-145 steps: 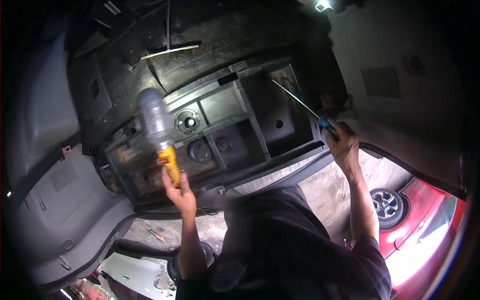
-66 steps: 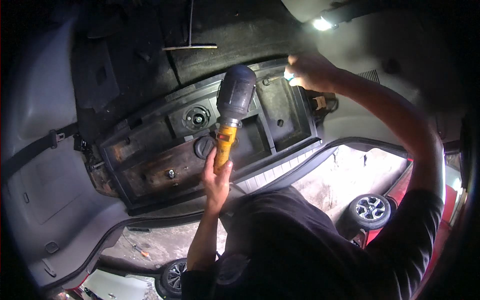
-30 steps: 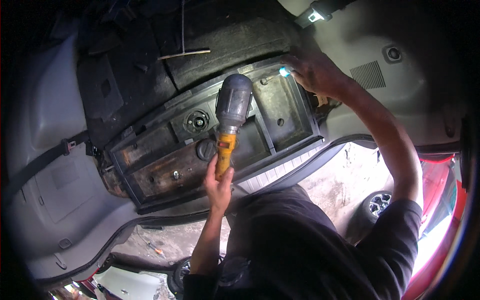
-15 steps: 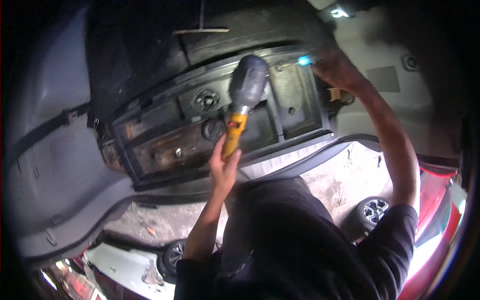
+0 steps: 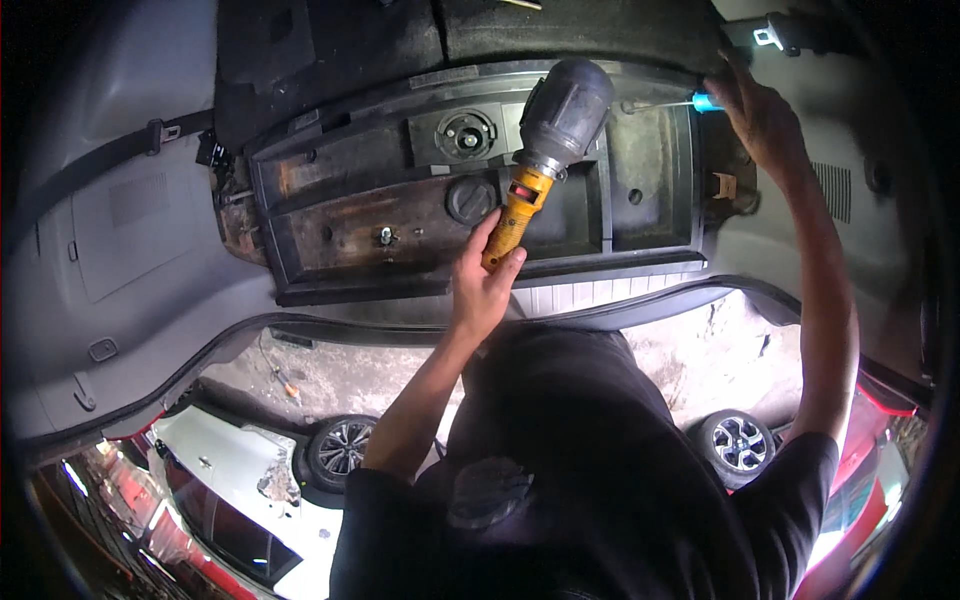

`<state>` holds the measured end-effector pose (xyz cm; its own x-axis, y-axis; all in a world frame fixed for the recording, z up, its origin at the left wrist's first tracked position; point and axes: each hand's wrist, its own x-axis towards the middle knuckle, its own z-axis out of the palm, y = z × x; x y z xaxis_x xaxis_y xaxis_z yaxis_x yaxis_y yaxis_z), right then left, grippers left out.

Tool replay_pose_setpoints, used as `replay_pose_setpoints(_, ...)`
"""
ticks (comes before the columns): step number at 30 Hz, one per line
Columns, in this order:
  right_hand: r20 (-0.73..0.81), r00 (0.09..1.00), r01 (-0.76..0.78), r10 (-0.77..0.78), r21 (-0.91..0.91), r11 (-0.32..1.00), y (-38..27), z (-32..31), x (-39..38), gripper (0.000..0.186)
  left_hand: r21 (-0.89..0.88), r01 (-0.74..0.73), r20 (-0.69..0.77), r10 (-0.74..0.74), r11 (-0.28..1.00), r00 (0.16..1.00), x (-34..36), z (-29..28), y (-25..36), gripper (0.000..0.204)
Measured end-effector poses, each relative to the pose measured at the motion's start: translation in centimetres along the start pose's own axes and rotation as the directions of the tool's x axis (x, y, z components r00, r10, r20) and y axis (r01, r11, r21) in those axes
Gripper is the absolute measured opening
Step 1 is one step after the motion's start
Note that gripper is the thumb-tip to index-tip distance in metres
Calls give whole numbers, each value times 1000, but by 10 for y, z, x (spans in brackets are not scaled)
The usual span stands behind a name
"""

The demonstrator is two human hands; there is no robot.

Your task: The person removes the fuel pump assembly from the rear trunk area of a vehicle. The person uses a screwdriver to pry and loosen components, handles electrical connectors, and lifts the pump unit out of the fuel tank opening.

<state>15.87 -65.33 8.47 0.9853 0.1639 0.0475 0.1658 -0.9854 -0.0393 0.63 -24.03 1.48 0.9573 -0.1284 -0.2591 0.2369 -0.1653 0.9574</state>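
Observation:
My left hand (image 5: 483, 280) is wrapped round the yellow handle of what looks like a work lamp (image 5: 565, 110). Its thick black head points up and away over the open car boot, with a metal clamp at the neck and a red switch on the handle. At the far right, my right hand (image 5: 768, 125) is closed at the butt of a screwdriver (image 5: 706, 102) with a bright blue handle, one finger sticking upward. The thin shaft points left over the far right compartment of the black plastic boot tray (image 5: 470, 272); whether its tip touches anything I cannot tell.
A round black knob (image 5: 470, 201) and a round fitting (image 5: 465, 134) sit in the tray's middle. Grey trim panels (image 5: 130, 240) flank it, and a dark boot mat (image 5: 570, 35) lies beyond. Below are a concrete floor (image 5: 670, 372), a loose wheel (image 5: 738, 447) and a white car panel (image 5: 215, 450).
My view has shifted, so the boot sits higher and straighter in the picture. Both hands keep their tools; the right one now has a finger raised.

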Motion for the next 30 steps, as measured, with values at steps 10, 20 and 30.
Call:
replay_pose_setpoints(10,-95,979,200,-182,237,951,-21,-5,7,37,-52,-8,-54,5,999,999,-3,-3,-6,57)
replay_pose_setpoints(20,-171,968,233,-184,342,910,-23,3,-2,38,-57,42,-62,-46,997,997,-5,-6,-16,59)
replay_pose_setpoints(30,-206,920,350,-332,58,935,-32,-2,2,36,-143,143,65,-135,979,989,-10,-1,1,59)
